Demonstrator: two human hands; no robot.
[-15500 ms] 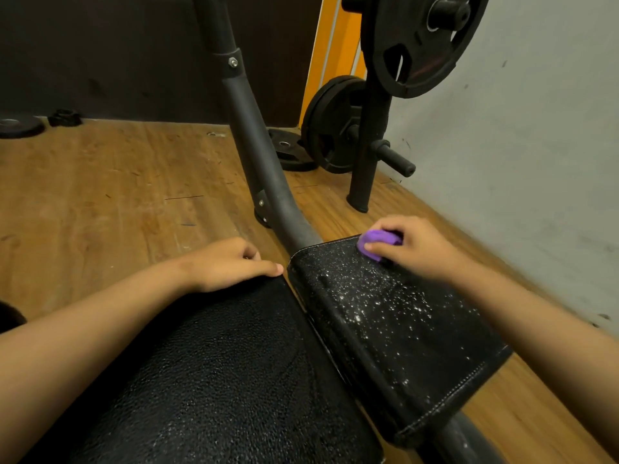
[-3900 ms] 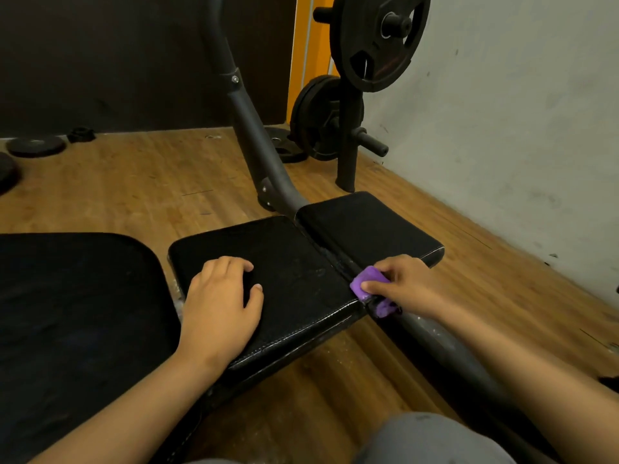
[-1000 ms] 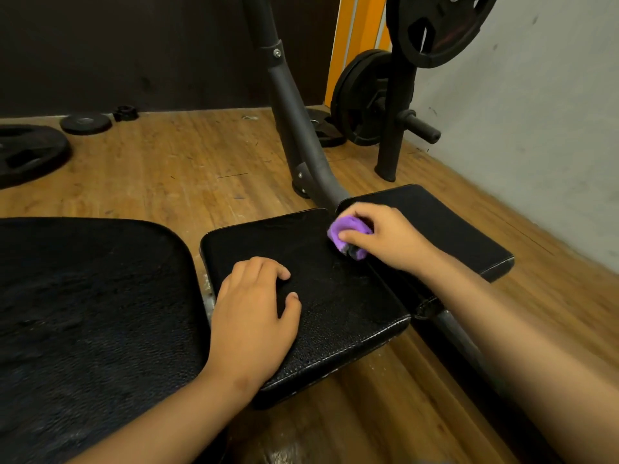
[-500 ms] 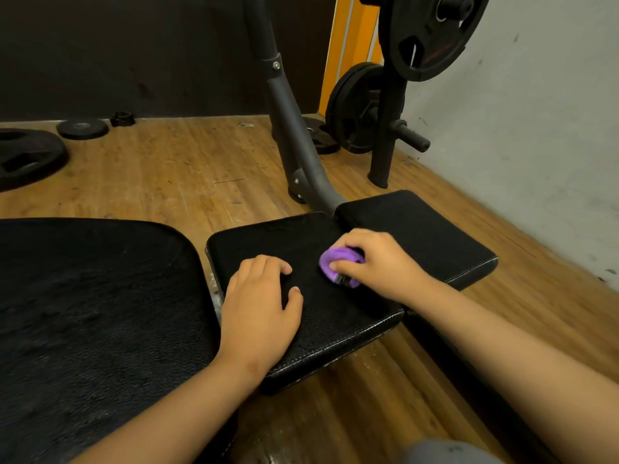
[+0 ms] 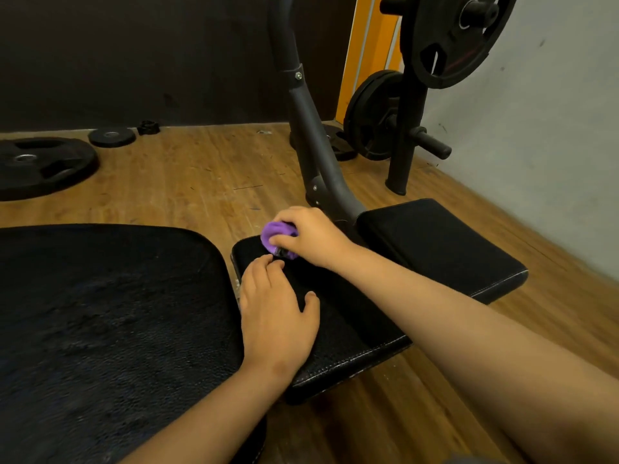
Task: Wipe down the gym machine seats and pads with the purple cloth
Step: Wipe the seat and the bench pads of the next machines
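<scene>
Filling the lower left: big black seat (image 5: pixel 100 329), grainy surface. Just right of it, smaller black pad (image 5: pixel 355 333), and beyond the grey frame tube (image 5: pixel 311 135) a second pad (image 5: pixel 435 242). Hung on the rack (image 5: pixel 405 128), weight plate (image 5: pixel 449 38), reddish lettering too blurred to read. Flat on the wooden floor (image 5: pixel 201 182), another plate (image 5: pixel 40 165). Resting flat on the smaller pad, left hand (image 5: pixel 274 316), fingers relaxed and spread, unmoved since half a second ago. Clutching the bunched purple cloth (image 5: pixel 272 232), right hand (image 5: pixel 313 241), now at that pad's far left corner, shifted there from its middle.
</scene>
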